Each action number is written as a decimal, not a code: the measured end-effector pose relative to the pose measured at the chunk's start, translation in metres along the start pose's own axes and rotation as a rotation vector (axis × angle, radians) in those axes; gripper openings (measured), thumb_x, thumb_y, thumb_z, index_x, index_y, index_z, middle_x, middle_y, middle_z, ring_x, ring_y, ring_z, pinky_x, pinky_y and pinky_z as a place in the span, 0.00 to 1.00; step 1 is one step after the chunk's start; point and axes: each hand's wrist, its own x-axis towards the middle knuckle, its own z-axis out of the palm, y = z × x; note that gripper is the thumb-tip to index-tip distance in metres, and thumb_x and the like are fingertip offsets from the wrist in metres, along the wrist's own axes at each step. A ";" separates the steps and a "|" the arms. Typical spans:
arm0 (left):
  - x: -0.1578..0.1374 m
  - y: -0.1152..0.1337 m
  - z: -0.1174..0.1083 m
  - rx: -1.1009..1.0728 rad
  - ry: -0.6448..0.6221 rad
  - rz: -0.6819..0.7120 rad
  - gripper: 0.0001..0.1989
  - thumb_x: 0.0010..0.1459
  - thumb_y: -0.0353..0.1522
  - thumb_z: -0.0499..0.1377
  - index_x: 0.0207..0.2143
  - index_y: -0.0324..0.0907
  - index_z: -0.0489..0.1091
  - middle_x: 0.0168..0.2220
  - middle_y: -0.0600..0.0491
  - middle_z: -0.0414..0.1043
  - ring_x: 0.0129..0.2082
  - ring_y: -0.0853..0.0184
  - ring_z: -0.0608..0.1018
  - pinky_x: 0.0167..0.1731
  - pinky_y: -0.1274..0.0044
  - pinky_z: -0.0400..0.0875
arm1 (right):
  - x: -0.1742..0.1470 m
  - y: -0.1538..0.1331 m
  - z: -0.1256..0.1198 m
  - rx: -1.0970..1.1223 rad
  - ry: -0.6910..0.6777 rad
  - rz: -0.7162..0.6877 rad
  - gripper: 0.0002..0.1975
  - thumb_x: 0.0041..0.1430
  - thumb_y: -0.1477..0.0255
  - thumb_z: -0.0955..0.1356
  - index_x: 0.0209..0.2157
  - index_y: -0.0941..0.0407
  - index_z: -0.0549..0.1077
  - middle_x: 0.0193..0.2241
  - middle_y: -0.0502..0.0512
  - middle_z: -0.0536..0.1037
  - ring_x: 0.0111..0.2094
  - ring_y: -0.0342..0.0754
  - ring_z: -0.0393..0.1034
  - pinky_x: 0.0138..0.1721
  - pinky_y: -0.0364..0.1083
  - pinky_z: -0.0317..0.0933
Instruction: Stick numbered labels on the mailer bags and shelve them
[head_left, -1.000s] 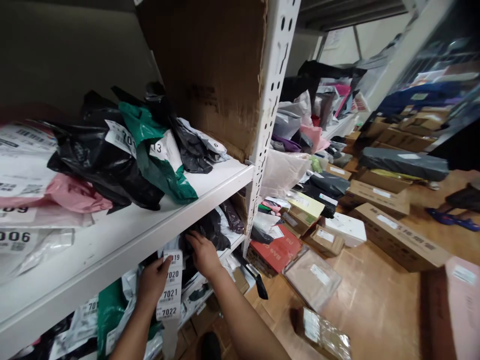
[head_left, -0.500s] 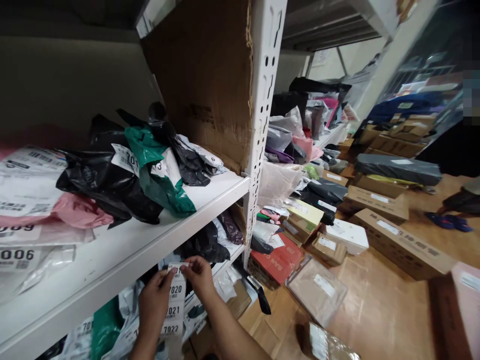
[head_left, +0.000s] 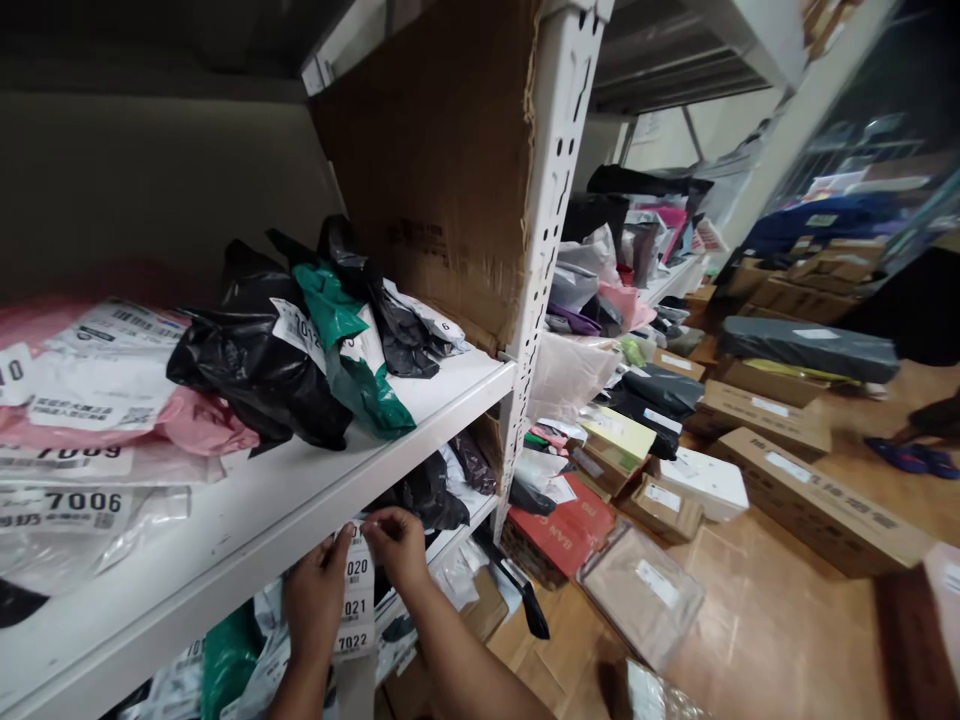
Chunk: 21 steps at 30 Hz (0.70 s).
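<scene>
A strip of white number labels [head_left: 355, 607] hangs below the shelf edge, with 7022 readable near its lower end. My left hand [head_left: 316, 590] pinches its left side near the top, thumb on the paper. My right hand [head_left: 399, 548] is closed too, its thumb and finger at the strip's top right corner. The uppermost label is partly covered by my fingers. Above my hands, a black plastic parcel [head_left: 251, 370] and a green parcel [head_left: 375, 385] lie on the white shelf [head_left: 427, 415]. A pink parcel [head_left: 206, 420] with a white waybill lies left of them.
A white perforated post [head_left: 551, 220] stands right of the shelf, with a cardboard sheet [head_left: 435, 180] beside it. Bagged parcels fill the lower shelf. Cartons such as a red box [head_left: 562, 525] and a long brown box [head_left: 817, 500] lie on the wooden floor.
The view has shifted slightly, so shelf and parcels appear further right. My hands stay at the top of the label strip, with the right fingers now slightly further from the left thumb.
</scene>
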 end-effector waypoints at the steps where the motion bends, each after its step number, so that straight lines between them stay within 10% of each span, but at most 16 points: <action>1: 0.003 0.000 0.000 -0.005 -0.023 0.049 0.23 0.46 0.53 0.52 0.29 0.44 0.73 0.29 0.49 0.78 0.34 0.55 0.77 0.34 0.70 0.68 | 0.001 -0.002 0.001 -0.026 0.023 -0.027 0.09 0.41 0.66 0.70 0.24 0.57 0.75 0.19 0.50 0.72 0.22 0.45 0.63 0.26 0.44 0.59; 21: -0.032 -0.028 -0.038 -0.002 -0.369 -0.193 0.26 0.35 0.56 0.57 0.27 0.47 0.75 0.31 0.55 0.79 0.37 0.56 0.78 0.32 0.76 0.72 | 0.013 0.017 0.013 -0.409 0.159 -0.054 0.09 0.48 0.75 0.67 0.34 0.58 0.76 0.32 0.60 0.79 0.36 0.55 0.72 0.41 0.52 0.63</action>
